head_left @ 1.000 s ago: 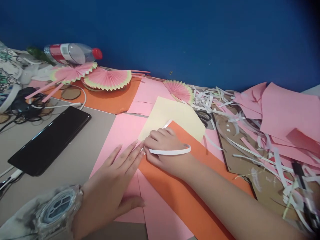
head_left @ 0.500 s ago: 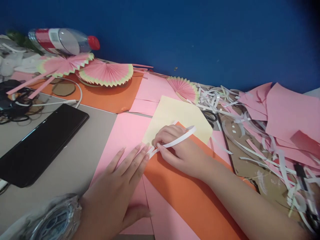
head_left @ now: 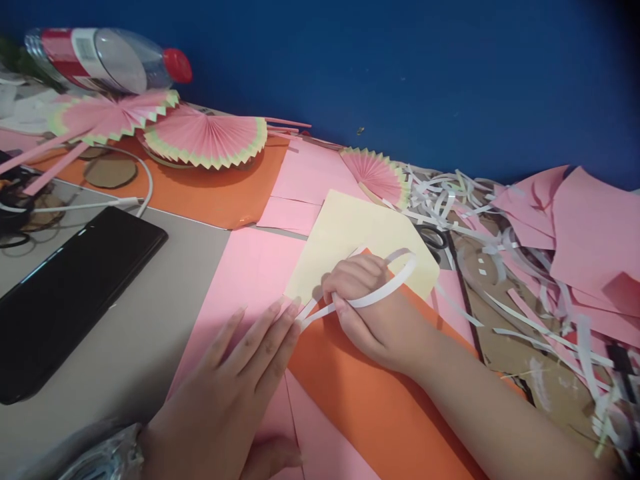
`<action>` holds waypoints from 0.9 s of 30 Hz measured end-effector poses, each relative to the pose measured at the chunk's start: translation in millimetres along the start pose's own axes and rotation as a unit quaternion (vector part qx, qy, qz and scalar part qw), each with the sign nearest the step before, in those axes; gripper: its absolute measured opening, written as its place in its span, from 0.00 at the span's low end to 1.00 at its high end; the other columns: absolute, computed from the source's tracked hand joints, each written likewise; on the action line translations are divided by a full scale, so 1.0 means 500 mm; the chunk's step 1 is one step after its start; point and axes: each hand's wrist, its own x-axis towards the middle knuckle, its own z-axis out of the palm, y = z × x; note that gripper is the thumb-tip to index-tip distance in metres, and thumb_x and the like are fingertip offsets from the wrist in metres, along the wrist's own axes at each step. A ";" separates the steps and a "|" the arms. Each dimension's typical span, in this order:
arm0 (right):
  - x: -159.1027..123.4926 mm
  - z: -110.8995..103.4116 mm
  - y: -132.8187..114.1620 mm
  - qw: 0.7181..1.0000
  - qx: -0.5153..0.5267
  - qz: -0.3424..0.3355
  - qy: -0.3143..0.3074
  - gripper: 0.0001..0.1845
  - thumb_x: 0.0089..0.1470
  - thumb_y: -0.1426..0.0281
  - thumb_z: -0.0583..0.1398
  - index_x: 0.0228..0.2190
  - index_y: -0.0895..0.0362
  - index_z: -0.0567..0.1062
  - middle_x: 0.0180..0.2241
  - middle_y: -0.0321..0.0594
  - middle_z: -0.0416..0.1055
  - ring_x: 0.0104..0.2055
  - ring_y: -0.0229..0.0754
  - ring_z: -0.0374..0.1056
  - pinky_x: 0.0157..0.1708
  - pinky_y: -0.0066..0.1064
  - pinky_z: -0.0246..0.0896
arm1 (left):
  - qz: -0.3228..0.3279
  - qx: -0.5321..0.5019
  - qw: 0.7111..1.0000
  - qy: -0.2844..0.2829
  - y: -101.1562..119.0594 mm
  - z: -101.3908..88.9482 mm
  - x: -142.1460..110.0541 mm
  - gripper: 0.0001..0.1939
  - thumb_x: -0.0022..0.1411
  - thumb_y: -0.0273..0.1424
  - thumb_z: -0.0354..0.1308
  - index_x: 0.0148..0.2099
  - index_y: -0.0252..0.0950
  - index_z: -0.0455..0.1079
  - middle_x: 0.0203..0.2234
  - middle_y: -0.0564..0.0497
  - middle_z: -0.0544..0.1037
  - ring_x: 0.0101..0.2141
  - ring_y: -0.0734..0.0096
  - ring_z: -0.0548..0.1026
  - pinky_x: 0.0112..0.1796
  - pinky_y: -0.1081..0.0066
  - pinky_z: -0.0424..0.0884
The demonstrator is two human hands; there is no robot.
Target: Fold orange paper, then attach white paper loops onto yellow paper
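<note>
My left hand (head_left: 235, 380) lies flat with fingers stretched out on a pink sheet (head_left: 250, 273), its fingertips at the corner of an orange sheet (head_left: 365, 407). My right hand (head_left: 375, 307) is closed in a pinch on a white paper strip (head_left: 385, 290), which loops up over its knuckles and runs down to the orange sheet's corner. A pale yellow sheet (head_left: 360, 230) lies under the orange one, just beyond my right hand.
A black phone (head_left: 65, 287) with a white cable lies at the left. Pink pleated paper fans (head_left: 210, 140) and a plastic bottle (head_left: 105, 60) sit by the blue wall. Scissors (head_left: 433, 237), several white strips (head_left: 500, 267) and loose pink sheets (head_left: 590, 227) fill the right.
My right hand has drawn away to the right, peeling the white strip further off the orange sheet's edge into a bigger loop. The left hand stays pressed flat. The view has shifted.
</note>
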 end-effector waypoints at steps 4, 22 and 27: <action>0.000 -0.008 0.001 0.998 -0.046 0.037 -0.023 0.10 0.54 0.71 0.49 0.27 0.57 0.68 0.27 0.38 0.62 0.31 0.41 0.56 0.36 0.39 0.48 | 0.005 -0.006 1.000 -0.009 -0.005 0.001 -0.002 0.40 0.57 0.55 0.45 0.61 0.31 0.59 0.62 0.47 0.56 0.62 0.63 0.49 0.61 0.63 0.37; 0.004 -0.015 0.014 0.996 0.058 0.038 -0.061 0.11 0.59 0.67 0.52 0.26 0.56 0.66 0.30 0.37 0.64 0.35 0.38 0.58 0.40 0.35 0.51 | 0.022 -0.021 0.999 -0.037 -0.013 0.004 0.001 0.40 0.58 0.53 0.46 0.63 0.30 0.54 0.62 0.47 0.55 0.62 0.60 0.50 0.61 0.61 0.35; 0.005 -0.001 0.013 0.998 -0.043 0.029 -0.029 0.11 0.58 0.69 0.52 0.25 0.57 0.68 0.30 0.38 0.64 0.35 0.39 0.56 0.37 0.35 0.50 | 0.016 -0.017 0.999 -0.023 -0.011 0.010 0.000 0.39 0.59 0.53 0.44 0.64 0.31 0.54 0.62 0.47 0.57 0.62 0.60 0.49 0.61 0.61 0.36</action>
